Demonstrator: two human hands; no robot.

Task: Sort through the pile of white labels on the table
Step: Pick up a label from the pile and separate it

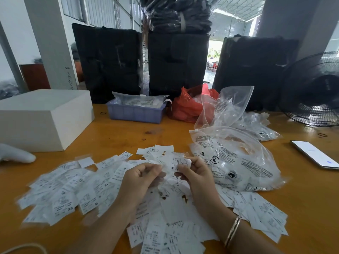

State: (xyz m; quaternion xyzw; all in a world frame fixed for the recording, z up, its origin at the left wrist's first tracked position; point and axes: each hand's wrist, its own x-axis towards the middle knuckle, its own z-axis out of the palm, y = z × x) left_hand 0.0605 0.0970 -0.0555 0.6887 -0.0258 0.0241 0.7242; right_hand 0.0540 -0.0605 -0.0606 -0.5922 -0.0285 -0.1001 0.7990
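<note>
**A:** so where was the pile of labels (102, 187) sitting?

**B:** lower half of the frame, spread across the wooden table (117, 132) from lower left to lower right; all white w/ black print, size letters like M, XS, XL readable on a few; left side of the pile was blurry tho

**A:** and the hands?

**B:** both at frame center, just above the pile; right hand (197, 177) had fingers curled, pinching a label (178, 163) marked M btw thumb and fingers, gold bracelet (233, 230) on that wrist; left hand (140, 177) had fingers curled too, tips right up against the same bunch of labels, but it was smeared, so idk if it actually gripped one; can't tell tbh

**A:** anything else around?

**B:** clear printed plastic bag (236, 162) just right of the hands, touching the pile's edge; white box (44, 118) at left; blue tray (136, 112) at upper center w/ a red bag (187, 107) beside it; phone (316, 154) lying flat at the right edge; black fan (315, 92) at upper right; three black bundles (176, 65) standing along the table's far edge; someone's white-gloved hand (15, 154) resting at the far left edge
</note>
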